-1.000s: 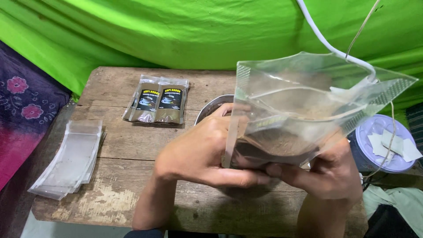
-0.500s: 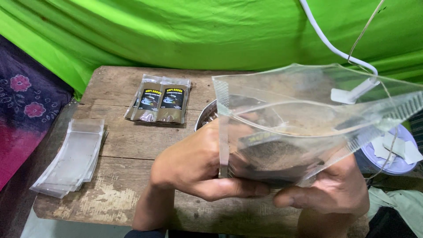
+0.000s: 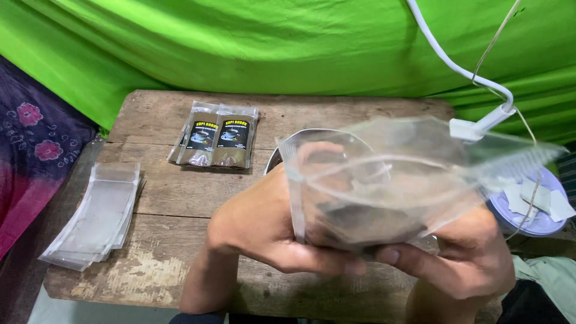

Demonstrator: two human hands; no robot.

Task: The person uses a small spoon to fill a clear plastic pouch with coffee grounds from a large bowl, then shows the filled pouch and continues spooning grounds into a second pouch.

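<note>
While both hands are cupping it from below, left hand (image 3: 264,231) and right hand (image 3: 465,258) gripping, clear bag (image 3: 384,180) of brown powder is tilting above wooden table (image 3: 174,198); open mouth is risking spillage.

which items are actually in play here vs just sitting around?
In play: clear bag of brown powder, held by left hand and right hand; metal bowl under it.
Lying about: filled sachets, empty sleeves stack, lidded tub, white cable.
</note>
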